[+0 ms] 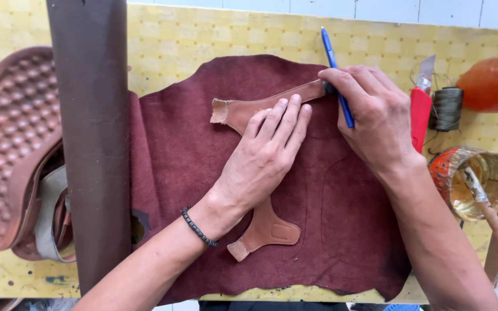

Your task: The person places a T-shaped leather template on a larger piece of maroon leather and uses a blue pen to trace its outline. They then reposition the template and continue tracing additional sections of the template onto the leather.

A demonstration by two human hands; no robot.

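Two hands work: my left hand (266,152) lies flat, hiding the middle of the tan leather pattern (243,112) on maroon suede (191,173); my right hand (376,118) pinches a blue pen (335,69), tip hidden beneath its fingers.

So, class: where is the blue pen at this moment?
In the head view the blue pen is right of centre, held in the right hand, its tip at the upper end of the tan leather pattern piece lying on the maroon suede hide.
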